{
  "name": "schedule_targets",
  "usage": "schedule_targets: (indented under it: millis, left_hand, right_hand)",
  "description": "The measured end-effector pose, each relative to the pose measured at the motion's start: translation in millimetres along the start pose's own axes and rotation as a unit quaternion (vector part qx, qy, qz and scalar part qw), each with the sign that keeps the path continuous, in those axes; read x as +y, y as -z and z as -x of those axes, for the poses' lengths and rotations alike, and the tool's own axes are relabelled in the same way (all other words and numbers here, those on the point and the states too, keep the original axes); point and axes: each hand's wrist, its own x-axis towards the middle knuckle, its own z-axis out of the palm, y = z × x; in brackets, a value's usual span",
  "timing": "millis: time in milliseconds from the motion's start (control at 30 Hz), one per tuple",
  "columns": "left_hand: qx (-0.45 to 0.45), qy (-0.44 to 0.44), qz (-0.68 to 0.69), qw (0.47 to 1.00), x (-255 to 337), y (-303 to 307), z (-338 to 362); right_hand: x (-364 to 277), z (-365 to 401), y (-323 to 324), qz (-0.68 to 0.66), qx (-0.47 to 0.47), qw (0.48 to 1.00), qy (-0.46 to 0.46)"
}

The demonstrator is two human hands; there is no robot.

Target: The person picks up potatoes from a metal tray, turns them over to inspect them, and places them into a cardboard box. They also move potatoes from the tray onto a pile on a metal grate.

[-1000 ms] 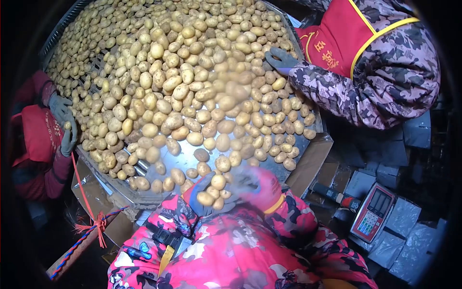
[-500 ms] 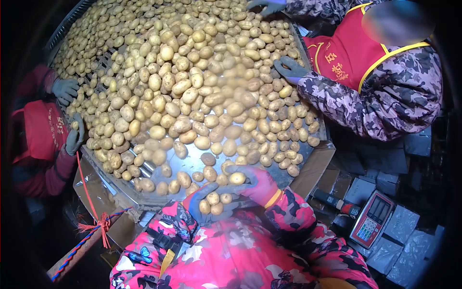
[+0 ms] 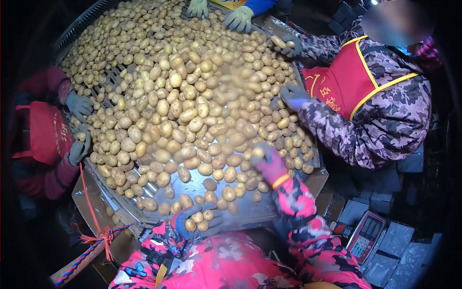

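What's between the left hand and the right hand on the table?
Head view: a few loose potatoes on the metal table lie between the left hand, which cups small potatoes, and the right hand.

Blurred with motion around the right hand (image 3: 270,164); impossible to tell whether closed on the potato (image 3: 257,153) at its fingertips. Hidden under small potatoes (image 3: 197,221): palm of the left hand (image 3: 183,226). Too small to read: scale display (image 3: 368,230).
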Motion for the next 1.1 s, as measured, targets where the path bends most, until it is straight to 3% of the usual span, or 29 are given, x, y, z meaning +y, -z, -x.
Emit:
schedule_targets:
  millis: [67,133,267,300,333,367,433,500,600,633,700,733,767,833,933,967,1033,1100]
  left_hand:
    - [-0.04,-0.02,0.012,0.999,2,16,4]
    - [-0.002,-0.034,-0.013,0.999,5,23,14]
    - [0.03,-0.074,-0.054,0.995,9,48,35]
    - [0.08,-0.058,0.032,0.995,14,18,39]
    - [-0.029,-0.1,0.016,0.994,10,41,32]
    - [-0.14,-0.141,-0.001,0.98,1,85,19]
    - [-0.128,-0.162,-0.061,0.977,-1,94,16]
    - [-0.076,-0.163,-0.092,0.979,-9,101,10]
    - [0.001,-0.101,-0.114,0.988,-12,90,4]
    - [0.017,-0.073,-0.124,0.99,-3,55,2]
    - [0.089,-0.011,0.039,0.995,14,-37,6]
    - [0.081,-0.108,-0.218,0.967,12,-31,6]
    - [0.068,-0.195,-0.458,0.865,11,-19,6]
    - [-0.007,-0.294,-0.666,0.685,19,-8,6]
    - [0.011,-0.242,-0.807,0.538,10,7,7]
    - [0.018,-0.239,-0.738,0.631,9,-2,6]
    - [0.015,-0.192,-0.532,0.824,5,-18,6]
    - [0.005,-0.082,-0.188,0.979,1,3,1]
  right_hand:
    - [-1,-55,1,0.089,0.063,0.991,0.072]
    - [-16,-108,6,0.117,0.022,0.987,0.111]
    - [-24,-154,-14,0.23,-0.035,0.969,0.081]
    - [-27,-147,-18,0.264,-0.047,0.961,0.063]
    - [-31,-144,-19,0.3,-0.058,0.951,0.05]
    - [-8,-130,-29,0.229,-0.036,0.966,0.118]
    - [13,-88,-58,0.224,-0.022,0.938,0.263]
    - [-18,-27,-86,0.199,-0.044,0.945,0.256]
    - [-31,16,-118,0.22,-0.129,0.915,0.312]
    - [-36,24,-122,0.2,-0.158,0.907,0.335]
    - [-50,42,-124,0.152,-0.119,0.912,0.362]
    - [-57,51,-126,0.126,-0.104,0.913,0.375]
    - [-64,61,-126,0.098,-0.145,0.909,0.377]
    - [-74,75,-123,0.048,-0.222,0.896,0.382]
    - [-60,94,-121,0.023,-0.299,0.887,0.351]
    - [-55,94,-118,-0.086,-0.388,0.891,0.22]
    - [-61,94,-106,-0.179,-0.335,0.919,0.11]
    - [-52,78,-86,-0.249,-0.291,0.923,-0.048]
